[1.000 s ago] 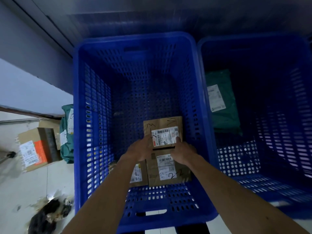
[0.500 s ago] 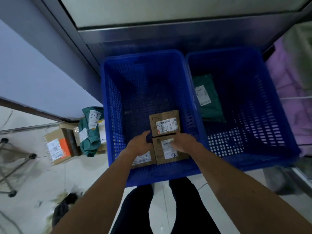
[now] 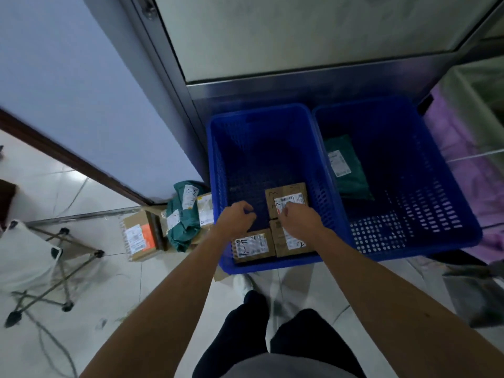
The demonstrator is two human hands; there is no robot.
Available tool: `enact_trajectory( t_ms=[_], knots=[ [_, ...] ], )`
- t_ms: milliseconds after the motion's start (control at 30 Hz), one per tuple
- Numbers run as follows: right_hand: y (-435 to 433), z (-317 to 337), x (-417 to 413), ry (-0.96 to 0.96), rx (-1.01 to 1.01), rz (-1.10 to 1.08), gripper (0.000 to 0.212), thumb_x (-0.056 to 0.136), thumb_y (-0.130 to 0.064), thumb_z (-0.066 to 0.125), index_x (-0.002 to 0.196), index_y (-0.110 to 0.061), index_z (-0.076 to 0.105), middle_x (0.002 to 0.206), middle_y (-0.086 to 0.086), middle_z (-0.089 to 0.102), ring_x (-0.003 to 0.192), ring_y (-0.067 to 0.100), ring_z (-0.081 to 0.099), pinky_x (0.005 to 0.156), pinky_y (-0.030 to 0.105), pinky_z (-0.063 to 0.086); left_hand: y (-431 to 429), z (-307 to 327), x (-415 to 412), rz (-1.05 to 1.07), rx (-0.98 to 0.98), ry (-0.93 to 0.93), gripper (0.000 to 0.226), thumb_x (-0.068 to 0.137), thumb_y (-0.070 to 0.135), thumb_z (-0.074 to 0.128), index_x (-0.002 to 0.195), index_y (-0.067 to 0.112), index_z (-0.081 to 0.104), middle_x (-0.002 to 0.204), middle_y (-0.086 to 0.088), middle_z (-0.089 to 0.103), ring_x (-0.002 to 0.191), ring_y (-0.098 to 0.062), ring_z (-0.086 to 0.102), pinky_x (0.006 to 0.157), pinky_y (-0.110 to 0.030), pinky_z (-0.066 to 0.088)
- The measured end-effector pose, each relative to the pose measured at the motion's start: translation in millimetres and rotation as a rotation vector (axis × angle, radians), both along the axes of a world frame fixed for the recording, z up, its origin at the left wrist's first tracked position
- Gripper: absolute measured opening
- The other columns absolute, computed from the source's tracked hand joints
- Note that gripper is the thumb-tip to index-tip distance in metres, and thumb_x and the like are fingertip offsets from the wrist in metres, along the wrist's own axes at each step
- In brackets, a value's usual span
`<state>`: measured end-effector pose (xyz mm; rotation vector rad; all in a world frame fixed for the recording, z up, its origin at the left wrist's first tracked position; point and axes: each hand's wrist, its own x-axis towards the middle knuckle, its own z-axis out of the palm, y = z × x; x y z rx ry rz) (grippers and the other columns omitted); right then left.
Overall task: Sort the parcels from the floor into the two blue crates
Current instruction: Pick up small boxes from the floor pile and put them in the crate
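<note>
Step in hand: by the look of it, the close of one drop-off, with three boxes lying in the left crate (image 3: 218, 173) and nothing carried.
Left hand (image 3: 238, 216): fingers loosely curled, holding nothing; above the crate's middle, just left of the far box (image 3: 283, 190).
Right hand (image 3: 296, 219): loosely curled as well, nothing pinched; over the near edge of the far box's label, contact impossible to tell.
Other boxes: one marked 4-4 (image 3: 252, 245) at the near left corner, one marked 2 (image 3: 294, 244) at the near right corner, side by side.
Right crate (image 3: 425, 173): one green bag (image 3: 349, 167) against its left wall.
Left on the floor: a second green bag (image 3: 181, 214) and an orange-labelled box (image 3: 139, 238), piled just outside the left crate's left wall, well apart from both hands, nearer the left one.
Next move: probably a turn and reach down to that pile; judging by the contents, boxes to the left crate, bags to the right.
</note>
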<state>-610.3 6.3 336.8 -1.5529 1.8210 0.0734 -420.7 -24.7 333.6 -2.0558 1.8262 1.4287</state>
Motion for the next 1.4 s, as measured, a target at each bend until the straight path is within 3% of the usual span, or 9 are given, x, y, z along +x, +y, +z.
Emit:
enact_trajectory(
  t_ms=[100,233,333,467,800,900,1000,1267,1400],
  knots=[
    [4.6,14.3,6.0,-0.019,-0.023,0.025,0.031,0.104,-0.029,0.042,0.100,-0.007,0.063,0.089,0.010,0.066,0.080,0.027,0.062,0.066,0.036,0.048,10.1,18.1,8.4,0.075,-0.089,0.019,0.022,0.095,0.026,0.056,0.113,0.019,0.064,0.103,-0.006,0.067,0.096,-0.030,0.065,0.082,-0.036,0.052],
    [22.7,26.1,17.7,-0.047,-0.067,0.085,0.028,0.102,-0.026,0.045,0.080,-0.012,0.053,0.078,0.009,0.060,0.075,0.028,0.057,0.067,0.038,0.046,36.0,39.8,24.3,0.182,-0.174,0.049,0.012,0.092,0.023,0.052,0.094,0.021,0.063,0.102,-0.012,0.069,0.094,-0.036,0.066,0.072,-0.036,0.051],
    [40.1,23.1,30.7,-0.050,-0.086,0.117,0.023,0.101,-0.027,0.047,0.084,-0.014,0.054,0.079,0.007,0.061,0.074,0.025,0.057,0.070,0.038,0.047,52.6,50.8,38.6,0.223,-0.201,0.022,0.018,0.094,0.025,0.052,0.105,0.020,0.066,0.105,-0.007,0.071,0.092,-0.030,0.067,0.074,-0.032,0.051],
    [63.2,19.5,56.9,-0.065,-0.082,0.204,0.024,0.103,-0.027,0.046,0.093,-0.010,0.059,0.077,0.005,0.061,0.068,0.022,0.055,0.058,0.035,0.040,81.6,57.2,63.4,0.276,-0.244,-0.026,0.024,0.095,0.023,0.052,0.112,0.016,0.067,0.104,-0.006,0.071,0.095,-0.027,0.067,0.086,-0.037,0.055],
    [95.6,7.0,146.3,-0.077,-0.032,0.315,0.028,0.101,-0.029,0.045,0.084,-0.012,0.060,0.086,0.007,0.065,0.080,0.026,0.061,0.066,0.035,0.043,125.1,30.7,140.8,0.362,-0.188,-0.061,0.021,0.098,0.027,0.052,0.106,0.014,0.067,0.102,-0.005,0.067,0.091,-0.021,0.061,0.069,-0.028,0.042],
    [102.8,-10.4,183.1,-0.088,-0.010,0.307,0.029,0.099,-0.028,0.045,0.092,-0.009,0.065,0.099,0.013,0.069,0.093,0.032,0.065,0.078,0.042,0.052,127.8,-2.7,169.8,0.355,-0.141,-0.078,0.023,0.098,0.025,0.050,0.105,0.014,0.069,0.102,-0.005,0.068,0.094,-0.025,0.064,0.072,-0.028,0.044],
    [113.2,-47.0,225.1,-0.087,0.023,0.289,0.030,0.099,-0.031,0.046,0.098,-0.008,0.066,0.102,0.015,0.069,0.094,0.035,0.064,0.073,0.037,0.047,130.9,-57.7,197.5,0.334,-0.061,-0.079,0.023,0.099,0.025,0.050,0.108,0.015,0.068,0.110,-0.008,0.070,0.101,-0.028,0.064,0.082,-0.032,0.049],
    [127.9,-231.3,308.6,-0.129,0.211,0.147,0.032,0.099,-0.029,0.050,0.114,-0.005,0.064,0.113,0.012,0.067,0.102,0.033,0.063,0.082,0.038,0.051,127.9,-246.9,250.0,0.345,0.101,-0.040,0.021,0.095,0.026,0.048,0.099,0.024,0.068,0.110,-0.008,0.070,0.100,-0.032,0.063,0.085,-0.035,0.054],
    [128.3,-332.5,317.3,-0.093,0.274,0.043,0.032,0.101,-0.030,0.048,0.122,-0.010,0.060,0.122,0.009,0.063,0.105,0.029,0.058,0.078,0.031,0.039,134.5,-347.2,266.8,0.406,0.186,0.051,0.022,0.094,0.026,0.046,0.097,0.027,0.067,0.113,-0.007,0.071,0.104,-0.032,0.065,0.091,-0.041,0.056]
  ],
)
